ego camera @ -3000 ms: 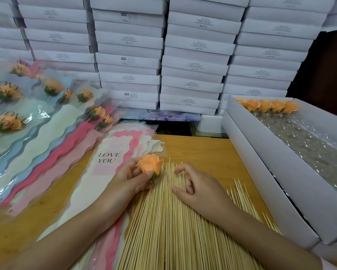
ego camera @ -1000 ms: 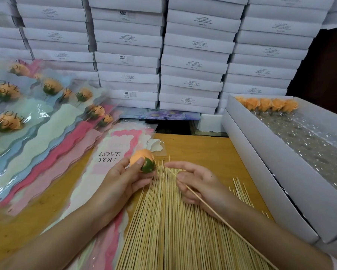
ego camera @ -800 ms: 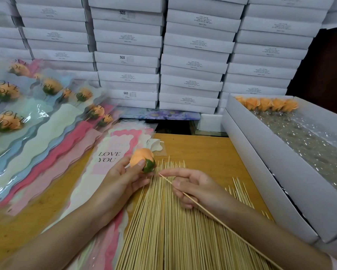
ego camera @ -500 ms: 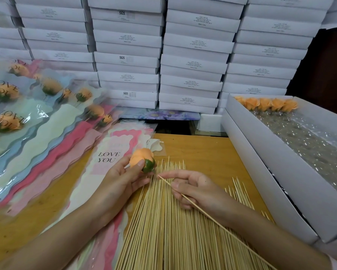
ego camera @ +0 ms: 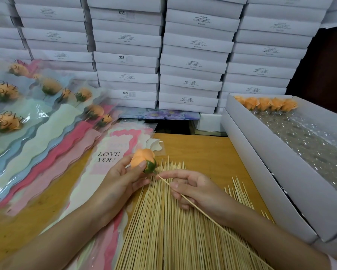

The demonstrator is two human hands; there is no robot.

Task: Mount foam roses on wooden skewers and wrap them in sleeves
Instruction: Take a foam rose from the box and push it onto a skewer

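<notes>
Wooden table (ego camera: 202,152), stacked white boxes (ego camera: 193,55) behind, dark brown surface (ego camera: 329,65) at right

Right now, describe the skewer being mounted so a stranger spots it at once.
On the table, a fan of loose skewers lies before the person. One skewer crosses it slantwise, pinched in the right hand; only its tip touches the green base of the rose.

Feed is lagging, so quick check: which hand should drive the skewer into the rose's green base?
Right. The right hand pinches the skewer, its tip at the green base of the rose, which the left hand grips.
</notes>
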